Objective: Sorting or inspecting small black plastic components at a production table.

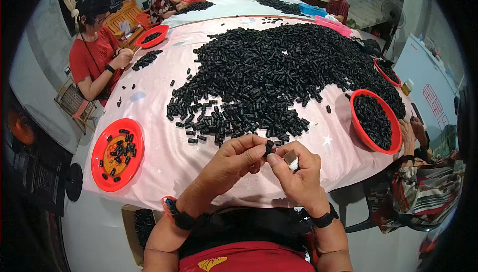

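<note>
Just over the near edge of the cloth, my left hand [238,158] pinches a small black cylindrical plastic part [269,146] between thumb and fingertips. My right hand [302,177] is closed around a small flat-ended tool [290,158], brownish-grey at its tip and white below; its exact kind does not show. The right thumb tip lies close against the black part, and I cannot tell if the tool touches it. Beyond both hands spreads a large heap of the same black parts [279,68], with loose ones along its near side.
A red plate [139,170] with several parts lies left; a full red basin [395,140] stands right. Pink cloth [159,117] covers the table. A co-worker in red [94,63] sits left, others at the far end. Below the table edge is a carton [130,229] of black parts.
</note>
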`<state>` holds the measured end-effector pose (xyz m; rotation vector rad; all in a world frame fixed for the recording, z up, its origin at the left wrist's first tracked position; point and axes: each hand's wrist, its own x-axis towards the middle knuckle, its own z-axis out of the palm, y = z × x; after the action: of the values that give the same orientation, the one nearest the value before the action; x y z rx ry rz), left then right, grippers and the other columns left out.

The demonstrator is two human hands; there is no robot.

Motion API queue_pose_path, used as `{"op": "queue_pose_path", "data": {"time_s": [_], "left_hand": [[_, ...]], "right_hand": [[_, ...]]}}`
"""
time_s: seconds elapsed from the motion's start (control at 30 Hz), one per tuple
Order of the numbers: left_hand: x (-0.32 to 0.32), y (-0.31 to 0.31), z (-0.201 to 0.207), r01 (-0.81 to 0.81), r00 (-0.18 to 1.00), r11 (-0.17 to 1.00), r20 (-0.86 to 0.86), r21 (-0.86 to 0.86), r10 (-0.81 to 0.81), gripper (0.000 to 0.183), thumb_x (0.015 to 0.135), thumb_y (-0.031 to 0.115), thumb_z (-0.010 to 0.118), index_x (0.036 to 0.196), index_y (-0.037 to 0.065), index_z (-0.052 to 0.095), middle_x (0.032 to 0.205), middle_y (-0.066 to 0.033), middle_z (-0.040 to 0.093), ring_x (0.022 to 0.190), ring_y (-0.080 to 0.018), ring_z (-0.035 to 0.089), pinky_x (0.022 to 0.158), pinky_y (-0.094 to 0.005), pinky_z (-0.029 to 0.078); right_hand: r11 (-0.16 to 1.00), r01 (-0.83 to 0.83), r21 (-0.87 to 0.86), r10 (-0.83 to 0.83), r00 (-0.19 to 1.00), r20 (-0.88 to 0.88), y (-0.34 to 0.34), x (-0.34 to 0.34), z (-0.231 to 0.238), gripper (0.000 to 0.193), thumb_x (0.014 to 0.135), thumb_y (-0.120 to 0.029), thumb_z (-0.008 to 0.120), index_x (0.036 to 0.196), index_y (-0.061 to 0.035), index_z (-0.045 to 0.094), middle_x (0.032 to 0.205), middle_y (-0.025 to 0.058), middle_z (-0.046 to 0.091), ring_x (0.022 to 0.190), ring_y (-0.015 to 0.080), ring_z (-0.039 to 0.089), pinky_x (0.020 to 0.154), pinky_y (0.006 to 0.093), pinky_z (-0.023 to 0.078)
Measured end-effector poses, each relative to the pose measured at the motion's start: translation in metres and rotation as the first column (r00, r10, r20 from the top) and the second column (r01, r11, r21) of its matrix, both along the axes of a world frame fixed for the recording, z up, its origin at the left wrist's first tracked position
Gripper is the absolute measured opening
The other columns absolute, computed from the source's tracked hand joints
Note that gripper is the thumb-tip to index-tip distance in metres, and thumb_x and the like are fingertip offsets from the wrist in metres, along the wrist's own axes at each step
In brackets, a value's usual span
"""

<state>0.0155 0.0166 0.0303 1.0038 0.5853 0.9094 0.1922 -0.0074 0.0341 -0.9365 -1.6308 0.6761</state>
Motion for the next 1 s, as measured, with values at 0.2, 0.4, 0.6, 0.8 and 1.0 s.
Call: {"op": "queue_pose_path", "data": {"time_s": [0.2, 0.4, 0.6, 0.8, 1.0], "left_hand": [[-0.002, -0.005, 0.002, 0.103, 0.983, 0.989, 0.164, -0.101, -0.086, 0.022, 0.094, 0.020, 0.056, 0.112, 0.006, 0.058, 0.105, -0.0024, 0.063, 0.084, -0.0075, 0.058, 0.075, -0.0249, 0.046], [0.000, -0.010, -0.003, 0.134, 0.978, 0.983, 0.176, -0.123, -0.112, 0.025, 0.095, 0.020, 0.056, 0.115, 0.007, 0.057, 0.101, -0.0005, 0.063, 0.087, -0.0066, 0.056, 0.074, -0.0227, 0.043], [-0.004, -0.016, -0.005, 0.115, 0.971, 0.978, 0.229, -0.175, -0.073, 0.023, 0.095, 0.019, 0.054, 0.114, 0.007, 0.057, 0.103, -0.0003, 0.062, 0.086, -0.0069, 0.056, 0.075, -0.0232, 0.042], [-0.008, -0.019, -0.009, 0.147, 0.960, 0.973, 0.264, -0.178, -0.096, 0.031, 0.095, 0.017, 0.052, 0.123, 0.004, 0.053, 0.112, -0.0061, 0.062, 0.096, -0.0127, 0.060, 0.084, -0.0280, 0.048], [-0.009, -0.020, -0.005, 0.084, 0.986, 0.978, 0.154, -0.188, -0.055, 0.026, 0.095, 0.019, 0.055, 0.117, 0.006, 0.057, 0.101, 0.0026, 0.062, 0.082, -0.0041, 0.054, 0.073, -0.0208, 0.041]], "right_hand": [[0.998, -0.034, -0.060, 0.037, 0.997, 0.063, 0.001, 0.006, 0.004, 0.023, 0.079, -0.019, 0.074, 0.082, -0.0010, 0.060, 0.065, 0.0076, 0.064, 0.058, 0.0089, 0.061, 0.049, 0.0239, 0.046], [1.000, -0.007, -0.018, 0.010, 0.985, 0.172, 0.002, 0.005, -0.003, 0.033, 0.076, -0.029, 0.077, 0.078, -0.0023, 0.058, 0.058, 0.0100, 0.061, 0.051, 0.0191, 0.062, 0.044, 0.0289, 0.045], [0.999, 0.008, 0.047, -0.020, 0.968, 0.252, 0.003, -0.001, -0.010, 0.037, 0.077, -0.035, 0.076, 0.075, -0.0034, 0.056, 0.057, 0.0119, 0.059, 0.050, 0.0267, 0.063, 0.044, 0.0326, 0.045], [0.993, 0.013, 0.113, -0.044, 0.962, 0.271, 0.005, -0.003, -0.013, 0.040, 0.077, -0.039, 0.074, 0.074, -0.0040, 0.055, 0.057, 0.0115, 0.059, 0.050, 0.0275, 0.062, 0.043, 0.0333, 0.045], [0.997, 0.007, 0.080, -0.032, 0.950, 0.311, 0.005, -0.004, -0.018, 0.041, 0.078, -0.041, 0.073, 0.073, -0.0045, 0.055, 0.058, 0.0118, 0.060, 0.050, 0.0276, 0.062, 0.044, 0.0335, 0.046]]}}
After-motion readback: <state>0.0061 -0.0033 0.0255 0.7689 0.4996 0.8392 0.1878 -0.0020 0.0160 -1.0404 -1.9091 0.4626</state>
